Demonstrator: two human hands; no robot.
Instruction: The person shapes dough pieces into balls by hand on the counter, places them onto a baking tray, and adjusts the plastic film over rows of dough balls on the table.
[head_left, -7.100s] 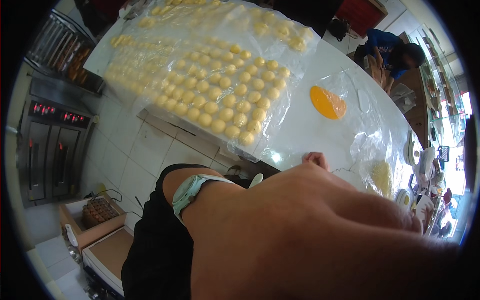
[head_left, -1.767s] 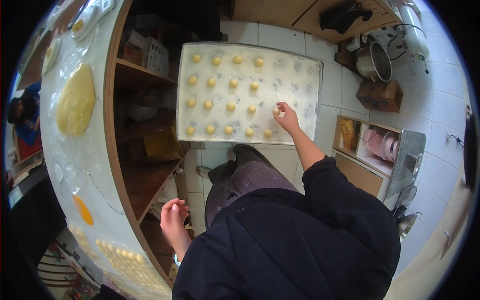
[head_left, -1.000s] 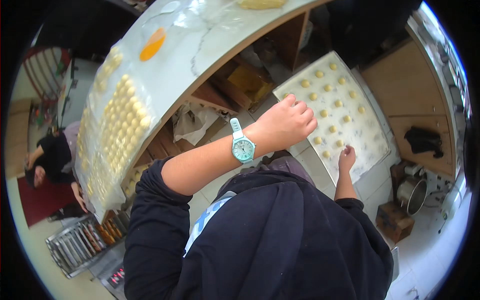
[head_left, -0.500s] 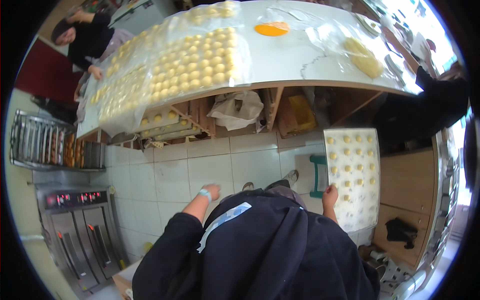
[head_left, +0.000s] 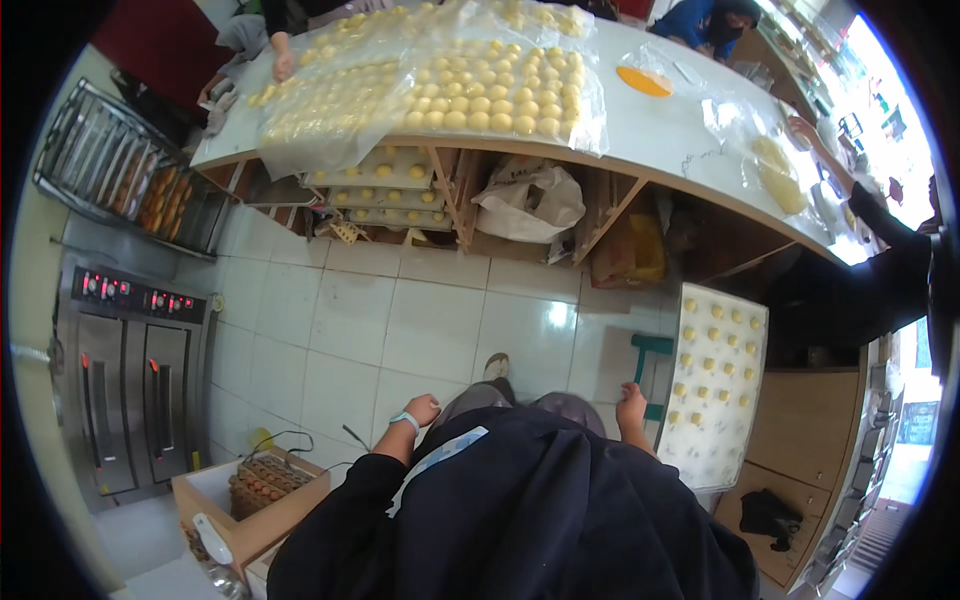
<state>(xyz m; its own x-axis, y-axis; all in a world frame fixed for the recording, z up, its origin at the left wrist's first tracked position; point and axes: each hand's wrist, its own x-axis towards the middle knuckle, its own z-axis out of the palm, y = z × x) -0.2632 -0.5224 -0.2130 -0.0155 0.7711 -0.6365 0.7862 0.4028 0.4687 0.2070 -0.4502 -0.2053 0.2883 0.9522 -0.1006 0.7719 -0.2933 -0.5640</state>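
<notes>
My left hand (head_left: 424,409), with a pale band on its wrist, hangs over the floor beside my body. Its fingers are curled in, and I see nothing in them. On the other side, my right hand (head_left: 631,404) is also curled, with nothing visible in it, near the left edge of a large pale tray (head_left: 703,462). A small gap separates that hand from the tray. Rows of small round yellow dough pieces (head_left: 708,363) sit on the tray's far part, while its near part is bare. Under the tray's left side shows a green stool (head_left: 652,345).
Ahead runs a long white table (head_left: 660,130) with many dough balls (head_left: 480,105) under plastic sheeting. People stand around it. At left are a wheeled rack (head_left: 110,150), a steel oven (head_left: 130,380) and a wooden box (head_left: 255,525) holding eggs. White floor tiles (head_left: 430,320) lie between.
My view has turned left and my body has stepped, so the table and tray sit further right in view. The egg box now shows. My right hand has come away from the tray's edge.
</notes>
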